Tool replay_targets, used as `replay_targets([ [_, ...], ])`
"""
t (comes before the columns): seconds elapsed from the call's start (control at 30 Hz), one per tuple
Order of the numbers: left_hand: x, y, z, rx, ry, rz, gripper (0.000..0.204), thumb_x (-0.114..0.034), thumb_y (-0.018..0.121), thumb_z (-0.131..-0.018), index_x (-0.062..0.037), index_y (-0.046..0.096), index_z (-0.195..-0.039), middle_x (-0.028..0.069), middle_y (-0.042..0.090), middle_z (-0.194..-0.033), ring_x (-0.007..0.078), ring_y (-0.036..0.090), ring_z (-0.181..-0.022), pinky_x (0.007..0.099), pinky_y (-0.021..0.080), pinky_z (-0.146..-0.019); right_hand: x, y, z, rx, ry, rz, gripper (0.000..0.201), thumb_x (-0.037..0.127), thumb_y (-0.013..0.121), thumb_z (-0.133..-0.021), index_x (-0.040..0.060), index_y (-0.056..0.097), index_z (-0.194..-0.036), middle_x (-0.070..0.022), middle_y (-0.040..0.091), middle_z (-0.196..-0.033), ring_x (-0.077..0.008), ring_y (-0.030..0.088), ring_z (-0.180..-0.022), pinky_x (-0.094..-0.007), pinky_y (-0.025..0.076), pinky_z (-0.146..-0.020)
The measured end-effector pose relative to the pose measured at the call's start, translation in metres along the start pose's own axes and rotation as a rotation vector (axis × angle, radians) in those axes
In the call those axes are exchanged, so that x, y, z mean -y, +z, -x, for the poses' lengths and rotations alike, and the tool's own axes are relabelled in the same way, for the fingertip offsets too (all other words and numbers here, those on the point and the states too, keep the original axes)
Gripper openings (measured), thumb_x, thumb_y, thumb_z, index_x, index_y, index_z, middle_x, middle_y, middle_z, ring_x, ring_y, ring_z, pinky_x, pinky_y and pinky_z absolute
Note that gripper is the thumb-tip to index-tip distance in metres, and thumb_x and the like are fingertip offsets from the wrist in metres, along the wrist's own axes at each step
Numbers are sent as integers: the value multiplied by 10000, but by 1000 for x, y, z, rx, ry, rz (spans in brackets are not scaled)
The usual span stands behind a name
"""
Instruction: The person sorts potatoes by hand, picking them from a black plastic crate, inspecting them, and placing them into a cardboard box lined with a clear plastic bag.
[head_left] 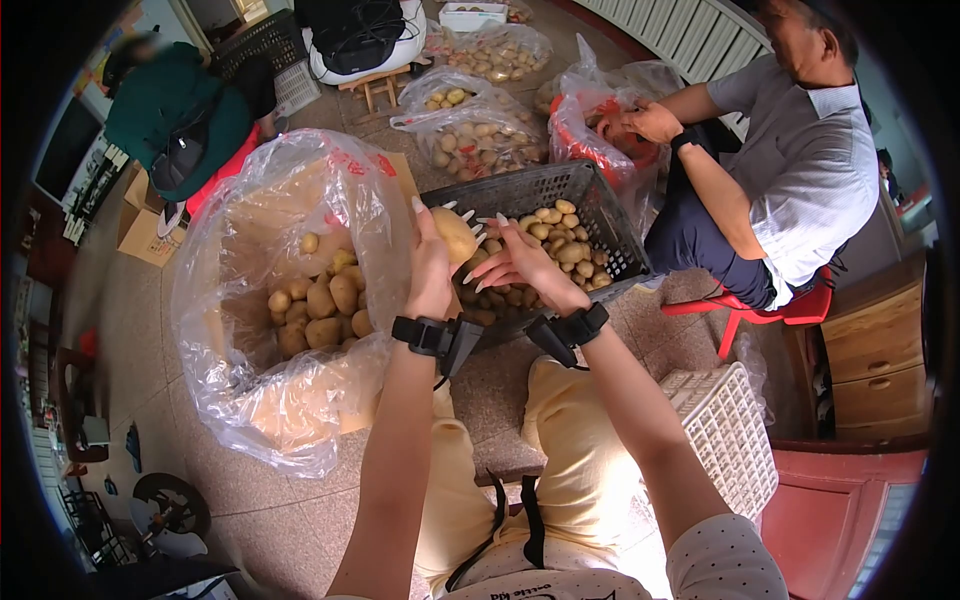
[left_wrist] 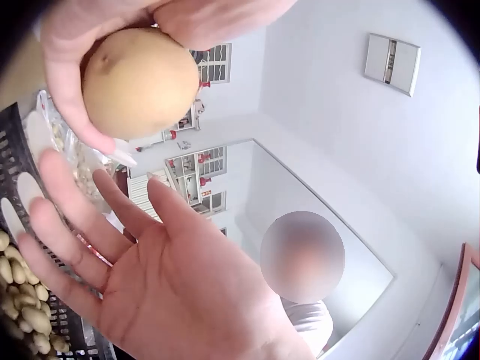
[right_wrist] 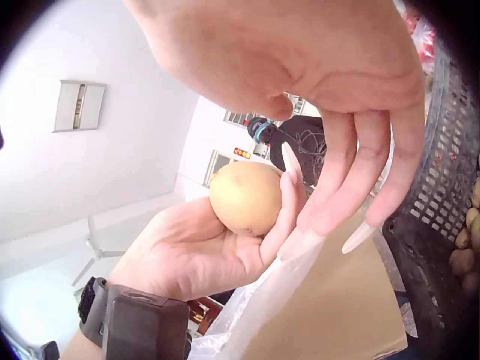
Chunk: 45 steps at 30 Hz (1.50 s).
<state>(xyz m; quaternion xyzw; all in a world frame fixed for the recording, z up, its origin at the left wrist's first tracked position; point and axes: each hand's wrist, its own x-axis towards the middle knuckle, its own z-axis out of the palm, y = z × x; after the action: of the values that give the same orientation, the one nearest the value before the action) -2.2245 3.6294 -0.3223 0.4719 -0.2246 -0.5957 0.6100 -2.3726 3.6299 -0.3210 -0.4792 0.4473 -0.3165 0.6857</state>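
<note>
A large pale potato (head_left: 454, 235) lies in the left hand (head_left: 431, 262), whose fingers curl round it; the left wrist view shows the same potato (left_wrist: 141, 84) against that palm. Beside it, the right hand (head_left: 528, 262) holds nothing, its long-nailed fingers spread and loosely bent over the black crate (head_left: 600, 190). In the right wrist view the right hand (right_wrist: 322, 82) hangs near the potato (right_wrist: 246, 198), with the left hand (right_wrist: 202, 247) beneath. Small potatoes (head_left: 572, 252) fill part of the crate. Larger potatoes (head_left: 322, 300) lie in the plastic-lined box (head_left: 300, 400) at the left.
A seated person (head_left: 815, 170) at the right reaches into a red-marked bag (head_left: 575, 125). Bags of potatoes (head_left: 490, 145) stand beyond the crate. A white plastic basket (head_left: 725, 430) is at the lower right. Another person (head_left: 165, 120) is at the upper left.
</note>
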Motion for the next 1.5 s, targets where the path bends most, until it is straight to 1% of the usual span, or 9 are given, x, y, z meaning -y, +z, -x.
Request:
replay_targets([
  [0.27, -14, 11, 14, 3, -97, -134, 589, -521, 512, -862, -6, 456, -1140, 115, 559, -991, 221, 621, -838, 338, 562, -683, -2, 0, 0, -37, -9, 12, 590, 507, 278, -948, 41, 362, -1300, -129, 653, -882, -177, 649, -731, -265, 517, -674],
  [0.43, 0, 11, 9, 33, 92, -387, 569, -510, 603, -811, 28, 546, -984, 92, 591, -834, 152, 613, -729, 262, 506, -585, -2, 2, 1, -79, 1, 27, 639, 550, 277, -932, 26, 430, -1264, -135, 619, -990, -189, 630, -838, -290, 522, -703],
  [0.67, 9, 6, 2, 112, 167, -531, 565, -472, 631, -794, 47, 538, -997, 116, 612, -847, 169, 620, -714, 270, 502, -587, -1, 4, 2, -21, 3, -31, 656, 569, 277, -924, 8, 447, -1218, -136, 603, -1033, -202, 622, -884, -303, 529, -726],
  [0.87, 6, 11, 15, 20, 135, -826, 574, -513, 558, -819, 27, 551, -1012, 188, 631, -910, 269, 645, -818, 317, 502, -684, 0, 7, 4, 22, 62, -71, 626, 552, 251, -933, 19, 437, -1203, -156, 596, -1033, -218, 647, -828, -340, 570, -680],
  [0.93, 6, 10, 14, 32, 280, -988, 568, -522, 464, -864, 11, 558, -1035, 213, 632, -944, 351, 627, -856, 382, 487, -749, -2, 5, 3, 43, 71, -147, 620, 549, 252, -934, 24, 435, -1206, -159, 597, -1031, -227, 653, -821, -356, 573, -686],
  [1.03, 1, 13, 17, 18, 213, -932, 548, -492, 377, -908, 3, 568, -1043, 232, 627, -952, 390, 602, -891, 422, 461, -793, 0, 2, 3, 71, 92, -241, 610, 547, 256, -934, 34, 423, -1221, -162, 598, -1027, -240, 658, -826, -375, 576, -699],
  [1.27, -10, 15, 27, 55, 327, -1060, 487, -427, 316, -939, -47, 610, -1016, 212, 637, -915, 394, 596, -878, 436, 467, -761, 7, -1, 8, 78, 40, -323, 555, 492, 383, -924, 45, 408, -1252, -149, 581, -1059, -239, 658, -819, -367, 574, -707],
  [1.37, -17, 16, 30, 78, 94, -1007, 487, -429, 301, -940, -68, 621, -1011, 177, 650, -889, 388, 603, -856, 435, 473, -750, -9, -9, -2, 73, 19, -273, 490, 400, 439, -929, 84, 373, -1299, -113, 537, -1118, -221, 625, -907, -344, 573, -696],
  [1.5, -16, 13, 29, -87, 316, -1229, 560, -492, 289, -929, -52, 627, -1007, 179, 654, -888, 349, 621, -858, 406, 484, -732, 0, -1, 1, -25, 109, -162, 518, 410, 485, -905, 76, 380, -1287, -118, 539, -1079, -213, 633, -850, -309, 576, -666],
])
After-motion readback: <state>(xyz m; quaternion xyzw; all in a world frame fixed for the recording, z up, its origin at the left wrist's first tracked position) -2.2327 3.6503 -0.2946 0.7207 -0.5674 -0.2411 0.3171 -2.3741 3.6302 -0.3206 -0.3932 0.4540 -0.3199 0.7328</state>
